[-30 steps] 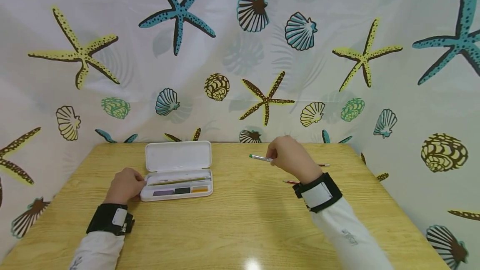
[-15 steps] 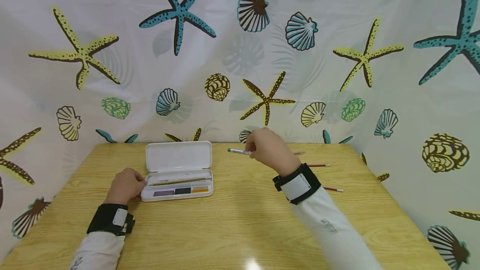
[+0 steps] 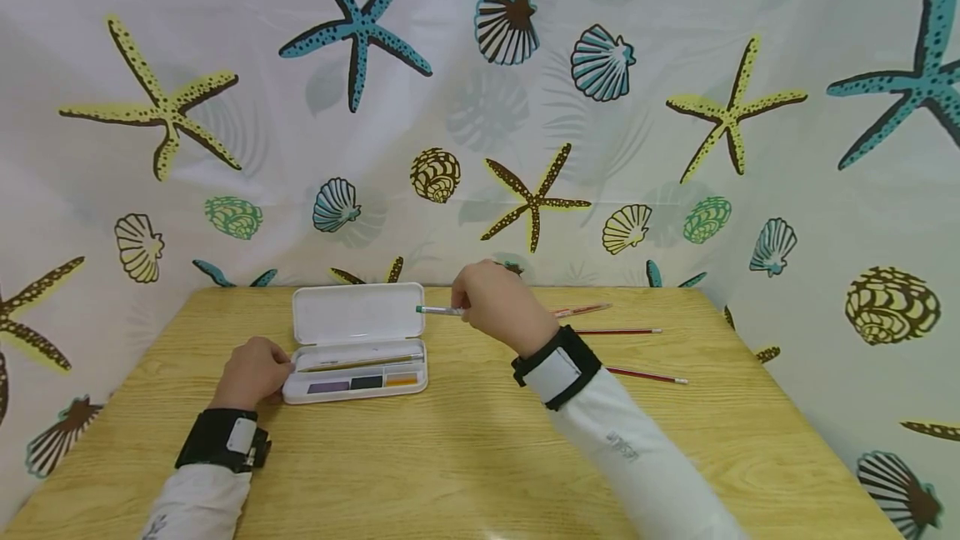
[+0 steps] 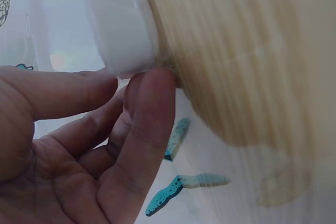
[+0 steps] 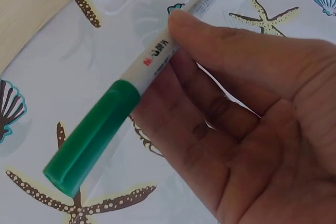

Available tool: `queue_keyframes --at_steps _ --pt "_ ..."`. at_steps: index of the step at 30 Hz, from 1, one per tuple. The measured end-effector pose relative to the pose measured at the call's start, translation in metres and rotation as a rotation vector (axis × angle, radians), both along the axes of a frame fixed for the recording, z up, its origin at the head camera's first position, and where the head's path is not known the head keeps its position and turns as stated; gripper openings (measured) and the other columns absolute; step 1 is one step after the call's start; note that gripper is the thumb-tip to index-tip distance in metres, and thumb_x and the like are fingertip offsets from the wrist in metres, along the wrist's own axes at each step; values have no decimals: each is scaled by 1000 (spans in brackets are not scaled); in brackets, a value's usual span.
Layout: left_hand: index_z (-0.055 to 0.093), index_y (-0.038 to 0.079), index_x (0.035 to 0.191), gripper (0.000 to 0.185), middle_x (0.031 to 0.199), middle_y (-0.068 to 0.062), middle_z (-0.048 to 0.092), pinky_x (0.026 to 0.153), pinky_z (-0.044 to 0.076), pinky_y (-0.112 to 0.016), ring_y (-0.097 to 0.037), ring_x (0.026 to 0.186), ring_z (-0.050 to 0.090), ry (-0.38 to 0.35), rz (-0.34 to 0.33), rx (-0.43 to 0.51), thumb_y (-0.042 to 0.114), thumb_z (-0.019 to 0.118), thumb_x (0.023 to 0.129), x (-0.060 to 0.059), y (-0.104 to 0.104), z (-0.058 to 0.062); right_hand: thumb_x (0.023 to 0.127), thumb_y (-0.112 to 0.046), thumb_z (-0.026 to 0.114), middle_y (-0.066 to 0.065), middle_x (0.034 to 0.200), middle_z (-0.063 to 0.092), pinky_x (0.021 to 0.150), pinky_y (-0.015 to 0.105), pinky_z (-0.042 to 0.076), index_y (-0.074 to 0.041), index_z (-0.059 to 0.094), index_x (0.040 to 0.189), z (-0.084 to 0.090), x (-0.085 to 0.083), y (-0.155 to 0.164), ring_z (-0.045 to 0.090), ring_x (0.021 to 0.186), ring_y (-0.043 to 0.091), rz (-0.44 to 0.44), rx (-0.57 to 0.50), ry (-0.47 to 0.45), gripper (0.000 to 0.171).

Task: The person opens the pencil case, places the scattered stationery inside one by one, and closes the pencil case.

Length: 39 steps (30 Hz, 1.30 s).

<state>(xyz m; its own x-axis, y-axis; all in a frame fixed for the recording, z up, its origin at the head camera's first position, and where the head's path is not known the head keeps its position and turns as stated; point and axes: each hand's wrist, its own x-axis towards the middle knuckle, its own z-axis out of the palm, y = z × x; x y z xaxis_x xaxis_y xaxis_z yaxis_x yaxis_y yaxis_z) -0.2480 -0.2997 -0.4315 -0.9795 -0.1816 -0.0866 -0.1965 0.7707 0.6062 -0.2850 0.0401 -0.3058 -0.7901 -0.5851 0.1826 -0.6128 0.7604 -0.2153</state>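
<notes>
A white marker with a green cap (image 5: 92,137) is pinched between the thumb and fingers of my right hand (image 3: 498,307), held above the table just right of the pencil case. In the right wrist view the cap points down and left. The white pencil case (image 3: 360,283) lies with its lid raised at the back. My left hand (image 3: 251,373) grips its left end; in the left wrist view, thumb and fingers (image 4: 157,98) meet at the white case end (image 4: 128,51). A gold-coloured pencil (image 3: 360,363) lies in the case, behind a purple, a black and an orange block.
Two red pencils (image 3: 626,331) (image 3: 648,375) lie on the wooden table (image 3: 420,457) to the right. A reddish pen-like stick (image 3: 588,309) lies behind them, partly hidden by my right hand. A curtain (image 3: 450,107) printed with shells and starfish hangs behind and at the sides.
My right hand has moved left with the marker, close to the case's right side. The pencils it covered now show. My left hand has stayed at the case.
</notes>
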Motion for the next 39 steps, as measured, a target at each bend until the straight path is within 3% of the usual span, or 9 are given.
queue_keyframes --at_steps 10,26,39 --pt "68 -16 102 24 84 -20 67 54 52 -29 -20 61 65 -7 4 2 7 63 97 -2 -2 -2 87 4 75 0 78 69 68 29 50 -9 76 79 -6 2 -26 59 71 14 82 11 50 15" --pt "69 -15 102 25 83 -18 66 55 52 -30 -21 63 64 -15 -4 -4 9 64 97 -3 -4 -3 92 -2 73 0 95 76 79 26 54 -10 81 96 -25 6 -63 67 88 12 146 68 96 12" --pt "69 -15 101 23 84 -18 66 55 50 -29 -21 65 63 -14 -4 -5 7 64 97 0 -1 1 92 -8 77 -4 98 76 78 20 53 -14 81 101 -37 14 -96 67 89 8 191 97 113 11"
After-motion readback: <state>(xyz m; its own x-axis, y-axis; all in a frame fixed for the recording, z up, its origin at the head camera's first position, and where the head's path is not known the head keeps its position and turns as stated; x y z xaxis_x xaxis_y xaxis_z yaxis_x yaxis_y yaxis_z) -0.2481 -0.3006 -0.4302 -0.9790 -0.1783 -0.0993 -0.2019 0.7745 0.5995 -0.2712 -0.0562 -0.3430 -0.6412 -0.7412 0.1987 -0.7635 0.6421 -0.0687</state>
